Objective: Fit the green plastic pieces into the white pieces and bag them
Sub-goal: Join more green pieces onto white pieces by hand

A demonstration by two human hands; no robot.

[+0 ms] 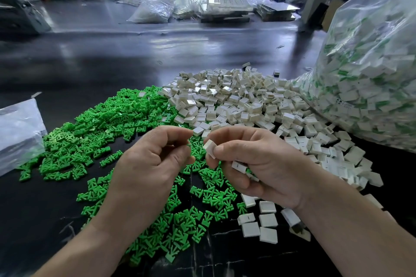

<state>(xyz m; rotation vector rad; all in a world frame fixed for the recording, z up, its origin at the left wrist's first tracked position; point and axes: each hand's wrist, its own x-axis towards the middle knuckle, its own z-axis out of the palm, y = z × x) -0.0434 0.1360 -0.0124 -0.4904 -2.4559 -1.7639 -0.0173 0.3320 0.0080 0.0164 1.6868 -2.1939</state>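
1 white piece point(209, 145) pinched in right hand point(258, 164) | left hand point(153, 159) curled, contents cannot tell

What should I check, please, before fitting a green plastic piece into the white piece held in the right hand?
1. White square plastic piece pinched in right hand: ok.
2. Green plastic piece in left hand: cannot tell; curled fingers hide it.
3. White piece's opening turned toward left hand: cannot tell.
4. Spare white pieces secure in right palm: ok.
5. Loose green plastic pieces and loose white plastic pieces close to both hands: ok.
6. Large clear plastic bag mouth open: cannot tell.
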